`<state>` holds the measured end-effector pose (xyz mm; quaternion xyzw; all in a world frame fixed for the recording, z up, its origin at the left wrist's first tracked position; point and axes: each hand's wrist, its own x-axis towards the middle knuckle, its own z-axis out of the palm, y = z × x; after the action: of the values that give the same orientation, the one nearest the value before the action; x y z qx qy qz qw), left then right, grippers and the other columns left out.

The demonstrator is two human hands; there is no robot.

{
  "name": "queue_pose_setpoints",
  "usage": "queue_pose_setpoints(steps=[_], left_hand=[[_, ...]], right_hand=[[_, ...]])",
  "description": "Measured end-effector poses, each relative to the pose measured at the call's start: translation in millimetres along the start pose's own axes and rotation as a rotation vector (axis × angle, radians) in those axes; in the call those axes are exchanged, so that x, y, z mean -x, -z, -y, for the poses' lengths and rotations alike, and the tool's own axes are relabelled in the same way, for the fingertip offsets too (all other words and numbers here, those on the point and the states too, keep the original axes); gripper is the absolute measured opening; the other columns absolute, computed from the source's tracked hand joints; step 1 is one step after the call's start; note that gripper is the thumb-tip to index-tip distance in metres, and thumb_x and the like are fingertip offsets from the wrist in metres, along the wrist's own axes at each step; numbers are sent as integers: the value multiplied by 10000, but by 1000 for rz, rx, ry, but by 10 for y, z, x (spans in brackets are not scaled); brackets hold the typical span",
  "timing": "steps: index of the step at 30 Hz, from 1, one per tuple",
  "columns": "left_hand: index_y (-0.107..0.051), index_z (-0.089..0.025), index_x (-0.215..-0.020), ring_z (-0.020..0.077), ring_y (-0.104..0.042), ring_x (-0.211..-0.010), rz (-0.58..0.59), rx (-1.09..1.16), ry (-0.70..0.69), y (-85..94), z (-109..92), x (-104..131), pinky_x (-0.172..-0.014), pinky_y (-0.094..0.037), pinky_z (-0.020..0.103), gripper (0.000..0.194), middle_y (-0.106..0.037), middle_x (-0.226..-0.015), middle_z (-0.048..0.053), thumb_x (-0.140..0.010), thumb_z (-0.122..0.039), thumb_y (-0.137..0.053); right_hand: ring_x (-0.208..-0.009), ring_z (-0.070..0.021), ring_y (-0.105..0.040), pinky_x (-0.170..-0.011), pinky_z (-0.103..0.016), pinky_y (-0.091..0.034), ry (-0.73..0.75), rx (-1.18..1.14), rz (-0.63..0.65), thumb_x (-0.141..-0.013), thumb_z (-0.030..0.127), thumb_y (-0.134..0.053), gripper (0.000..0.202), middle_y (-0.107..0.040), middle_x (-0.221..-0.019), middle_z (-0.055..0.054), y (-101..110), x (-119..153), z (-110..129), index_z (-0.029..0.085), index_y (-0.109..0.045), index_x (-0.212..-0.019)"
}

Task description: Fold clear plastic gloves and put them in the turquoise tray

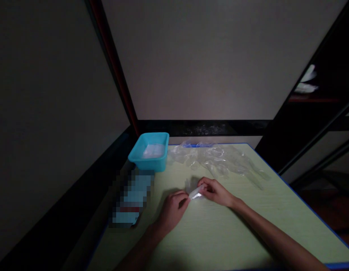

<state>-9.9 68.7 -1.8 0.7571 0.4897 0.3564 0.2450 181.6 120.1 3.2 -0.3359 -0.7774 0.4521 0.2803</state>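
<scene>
Between my two hands, just above the table (236, 226), is a small white, partly see-through piece (196, 192) that looks like folded plastic film. My left hand (174, 207) pinches its near left end between thumb and fingers. On the right end, my right hand (215, 191) grips it with thumb and fingertips. A clear, thin flap of the piece stands up behind it. Its exact kind is too blurred to tell.
A turquoise plastic basin (152, 164) with whitish flat contents stands at the back left. Crumpled clear plastic bags (216, 156) spread along the table's far side. A pixelated flat object (134, 199) lies at the left edge. Wall panels rise behind.
</scene>
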Motion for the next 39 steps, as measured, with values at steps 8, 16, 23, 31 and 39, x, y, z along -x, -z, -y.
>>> queue_pose_setpoints(steps=[8,16,23,31,39], left_hand=[[-501,-167,-984,91,-590,-566,-84,244,225,-121,178,-152,-498,-455,181,365,-577,-772,-20,-649,-31,-553],[-228,-224,-1245,62,-556,-546,-123,326,315,-147,181,-176,-526,-443,174,722,-478,-750,-69,-633,6,-536],[-179,-216,-1274,65,-536,-541,-100,337,350,-134,199,-227,-544,-448,195,789,-462,-745,-73,-613,-6,-554],[-188,-205,-1271,67,-539,-542,-72,337,354,-122,247,-261,-554,-463,193,803,-465,-721,-81,-590,-7,-564],[-228,-203,-1252,73,-548,-512,-27,320,288,-106,310,-233,-500,-470,196,663,-463,-721,-71,-667,-58,-503]], right_hand=[[-458,-82,-426,-391,-179,-330,-112,-97,-187,-738,257,-481,262,-435,-642,49,-111,-81,-127,200,-353,-958],[-490,-92,-475,-433,-200,-397,-125,-57,-294,-702,189,-489,350,-467,-671,44,-109,-105,-190,194,-342,-1019],[-904,-192,-550,-783,-341,-462,106,494,-316,-829,236,-430,291,-544,-1066,-108,-64,87,115,163,-445,-1111],[-1306,-253,-148,-1049,-474,-148,148,893,122,-834,585,-306,742,-192,-1407,-187,-282,103,108,64,-218,-1355],[-1310,-239,-129,-1049,-476,-124,121,919,171,-832,613,-240,763,-149,-1416,-172,-265,101,74,79,-171,-1372]])
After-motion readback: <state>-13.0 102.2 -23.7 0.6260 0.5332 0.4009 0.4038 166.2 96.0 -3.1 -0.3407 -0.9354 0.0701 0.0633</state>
